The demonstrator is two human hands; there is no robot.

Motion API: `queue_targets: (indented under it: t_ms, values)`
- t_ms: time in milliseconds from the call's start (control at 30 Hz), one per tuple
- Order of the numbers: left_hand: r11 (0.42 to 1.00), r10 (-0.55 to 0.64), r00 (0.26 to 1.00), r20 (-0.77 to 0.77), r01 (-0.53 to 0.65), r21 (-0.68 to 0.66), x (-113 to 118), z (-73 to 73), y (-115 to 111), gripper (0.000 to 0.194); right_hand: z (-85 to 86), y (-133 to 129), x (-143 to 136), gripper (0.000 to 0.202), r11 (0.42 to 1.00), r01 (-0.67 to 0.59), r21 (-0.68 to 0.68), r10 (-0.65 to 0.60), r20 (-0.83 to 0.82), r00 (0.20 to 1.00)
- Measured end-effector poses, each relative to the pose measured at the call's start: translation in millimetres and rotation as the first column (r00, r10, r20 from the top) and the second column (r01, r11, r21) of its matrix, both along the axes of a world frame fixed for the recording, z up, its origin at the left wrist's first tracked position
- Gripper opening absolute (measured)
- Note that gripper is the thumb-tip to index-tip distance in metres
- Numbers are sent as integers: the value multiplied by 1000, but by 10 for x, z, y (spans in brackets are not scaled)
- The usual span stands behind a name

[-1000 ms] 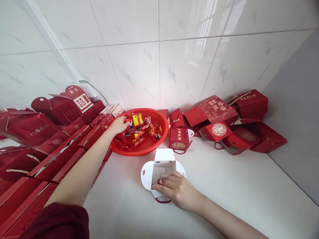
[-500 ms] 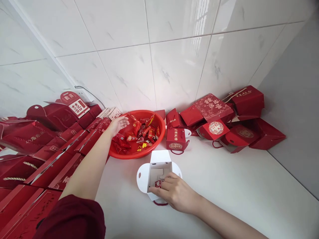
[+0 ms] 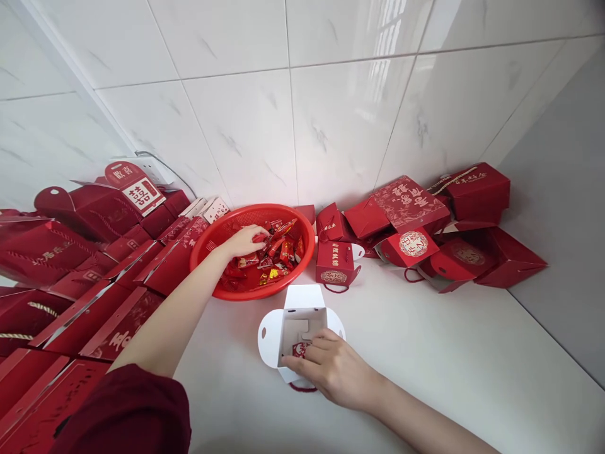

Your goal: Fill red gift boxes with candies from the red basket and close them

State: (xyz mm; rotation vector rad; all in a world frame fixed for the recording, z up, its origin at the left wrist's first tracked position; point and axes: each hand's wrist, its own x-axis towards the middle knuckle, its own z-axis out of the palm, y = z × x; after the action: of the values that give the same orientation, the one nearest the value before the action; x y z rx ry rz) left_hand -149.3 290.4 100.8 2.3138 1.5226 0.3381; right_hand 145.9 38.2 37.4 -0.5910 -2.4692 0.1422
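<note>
Marbled white wall tiles [image 3: 340, 113] back a white tabletop [image 3: 425, 340], and a grey panel [image 3: 562, 164] closes its right edge. Rows of dark red gift boxes [image 3: 113, 321] crowd the left side of the tabletop; one toward the back left corner carries a white label [image 3: 143, 195] with a double-happiness character. Along the back edge, from the middle toward the back right corner, lies a jumbled heap of red gift boxes [image 3: 406, 208], some tilted against one another. A red plastic basket [image 3: 265, 292] with perforated sides stands near the back edge, left of the middle, holding red-wrapped sweets [image 3: 286, 252]. Nearer the front edge, an open gift box [image 3: 270, 339] shows its white inside, with its flaps spread and a dark red cord handle [image 3: 303, 388] on the near side. The two hands are well apart. The right hand [image 3: 333, 369] is clamped on the near right side of that box, fingers bent over the rim, some tips hidden. The left hand [image 3: 248, 241] is inside the basket, fingers curled among the sweets; whether they grip one cannot be told. Smallest is a red-and-white patterned patch [image 3: 300, 350] at the bottom of the open box.
</note>
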Motion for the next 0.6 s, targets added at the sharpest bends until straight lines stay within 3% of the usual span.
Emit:
queue_targets:
  t_ms: [133, 267, 333, 500, 600]
  values:
    - [996, -30, 994, -102, 21, -92, 53, -56, 21, 69, 0, -5, 2, 27, 1000, 0, -5, 0, 0, 1000]
    - [990, 2, 987, -160, -24, -140, 62, -28, 41, 31, -1, -4, 1, 28, 1000, -4, -11, 4, -9, 1000]
    - [986, 36, 983, -180, -64, -154, 66, -2, 40, 25, 2, -1, -1, 28, 1000, -8, -14, 8, -15, 1000]
    - [976, 101, 969, -227, -140, -164, 41, -8, 20, 34, 11, -2, 0, 27, 1000, -7, -17, 7, -19, 1000]
    - [980, 108, 963, -246, -144, -134, 4, -36, 26, 60, 9, -6, 2, 27, 1000, -6, -15, 5, -23, 1000]
